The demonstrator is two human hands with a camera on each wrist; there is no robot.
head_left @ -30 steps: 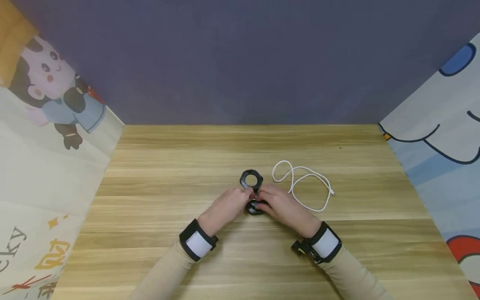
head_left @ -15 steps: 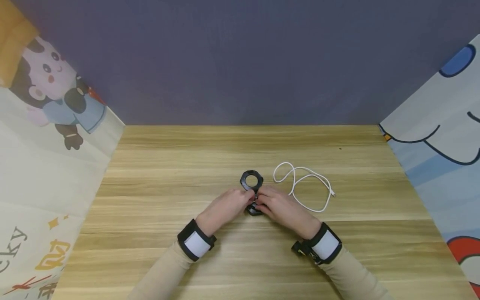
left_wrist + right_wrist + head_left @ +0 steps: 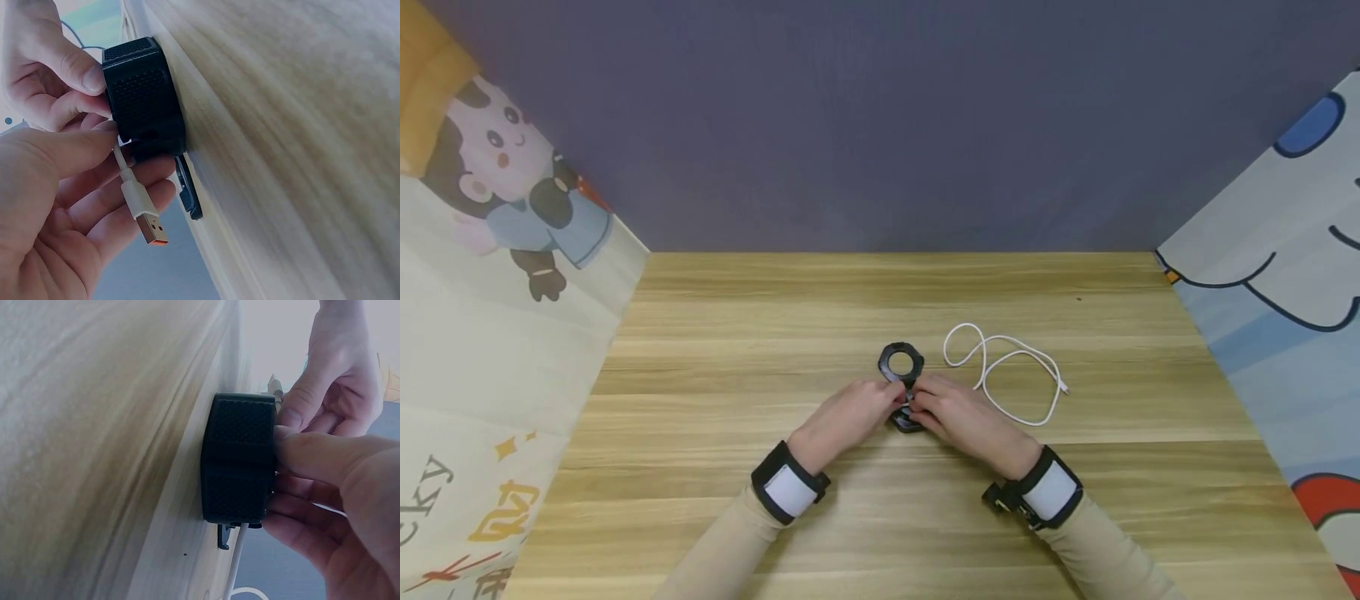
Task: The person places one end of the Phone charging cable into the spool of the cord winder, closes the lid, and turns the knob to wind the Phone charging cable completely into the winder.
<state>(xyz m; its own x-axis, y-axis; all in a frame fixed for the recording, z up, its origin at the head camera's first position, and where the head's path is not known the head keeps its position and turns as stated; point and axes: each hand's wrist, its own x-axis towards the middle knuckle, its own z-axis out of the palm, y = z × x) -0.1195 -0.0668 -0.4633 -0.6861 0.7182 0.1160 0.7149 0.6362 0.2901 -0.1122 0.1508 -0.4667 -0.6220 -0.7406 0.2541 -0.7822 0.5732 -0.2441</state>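
A black hexagonal cable winder (image 3: pixel 907 423) lies on the table, its lid (image 3: pixel 885 365) with a round hole swung out on the far side. A white USB cable (image 3: pixel 1017 417) enters it from the right. In the left wrist view, my left hand (image 3: pixel 69 181) pinches the cable at the case, and its USB-A plug (image 3: pixel 139 199) hangs below the thumb. My right hand (image 3: pixel 350 487) grips the winder's body (image 3: pixel 237 450), thumb on the top edge and fingers curled at the side. The inside of the case is mostly hidden by the fingers.
The rest of the cable lies in loose loops on the wooden table (image 3: pixel 737 333), right of the hands. A dark panel (image 3: pixel 880 125) stands behind, with printed walls on the left (image 3: pixel 475 358) and right (image 3: pixel 1262 358).
Both hands stay at the winder with only tiny finger shifts. The left wrist has moved slightly left. The loose cable loops look about the same.
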